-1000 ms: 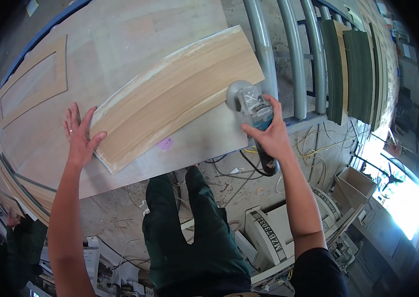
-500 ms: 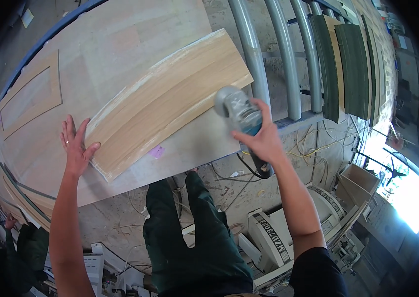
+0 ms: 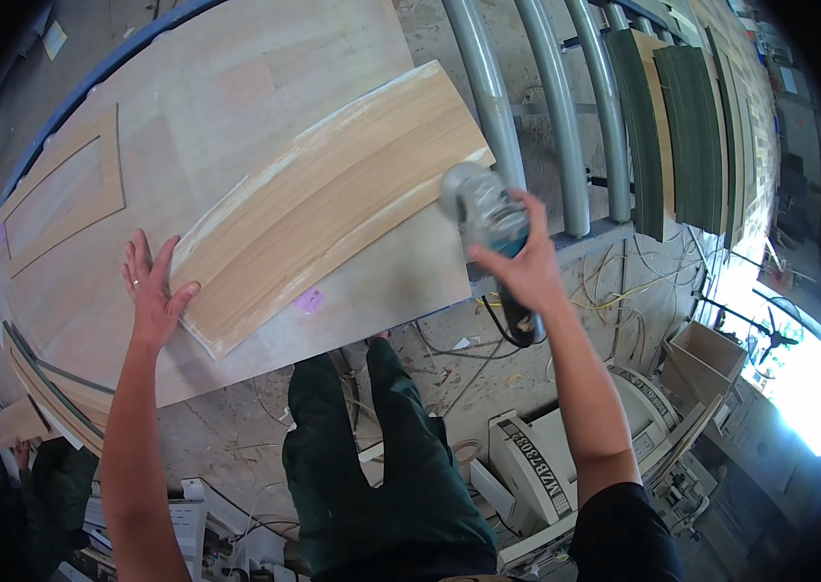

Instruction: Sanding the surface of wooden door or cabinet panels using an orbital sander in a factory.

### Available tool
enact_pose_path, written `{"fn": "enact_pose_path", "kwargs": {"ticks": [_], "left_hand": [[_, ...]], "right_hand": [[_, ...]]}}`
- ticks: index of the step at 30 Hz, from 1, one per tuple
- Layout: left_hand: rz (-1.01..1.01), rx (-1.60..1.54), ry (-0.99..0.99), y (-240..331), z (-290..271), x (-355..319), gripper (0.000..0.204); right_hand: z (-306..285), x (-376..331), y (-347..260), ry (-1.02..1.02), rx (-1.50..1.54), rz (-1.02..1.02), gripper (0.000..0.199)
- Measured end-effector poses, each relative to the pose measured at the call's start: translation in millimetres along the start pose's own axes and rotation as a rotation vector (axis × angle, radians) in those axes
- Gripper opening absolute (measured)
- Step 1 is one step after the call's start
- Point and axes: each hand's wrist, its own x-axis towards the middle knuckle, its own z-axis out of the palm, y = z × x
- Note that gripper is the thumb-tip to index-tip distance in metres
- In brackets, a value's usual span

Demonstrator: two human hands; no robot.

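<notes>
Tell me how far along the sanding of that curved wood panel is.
Looks done: pale, dusty bands run along both long edges of the curved wood panel. In hand: the right hand holds the power sander at the panel's right end, while the left hand presses flat at its left end. Left: the middle keeps its darker grain; I can't tell whether it needs a pass.

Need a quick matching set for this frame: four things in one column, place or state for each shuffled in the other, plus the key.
Things:
1. left hand
2. right hand
3. wood panel
4. green boards

Places or states:
A. lying flat on the worktable, pale with long grain
B. standing upright in the metal rack at the right
C. pressed flat, fingers spread, at the panel's near left end
D. gripping the grey and teal power sander at the panel's right end

Pairs: 1-C, 2-D, 3-A, 4-B
</notes>
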Motion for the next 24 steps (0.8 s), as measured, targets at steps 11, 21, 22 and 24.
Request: {"fn": "enact_pose_path", "kwargs": {"ticks": [11,21,22,24], "left_hand": [[0.024,0.015,0.010,-2.2,0.5,-0.6,0.084],[0.005,0.015,0.014,1.2,0.7,-1.4,0.081],[-0.003,0.009,0.006,4.8,-0.6,0.1,0.081],[-0.010,-0.022,0.014,4.7,1.0,2.8,0.081]], "right_hand": [[-10.8,4.8,14.6,-0.054,-0.015,-0.069,0.095],[27.1,-21.0,-14.6,0.012,0.031,0.026,0.094],[36.9,-31.4,-22.0,-0.040,-0.003,0.017,0.095],[58.8,-50.5,-32.1,-0.026,-0.067,-0.107,0.094]]}}
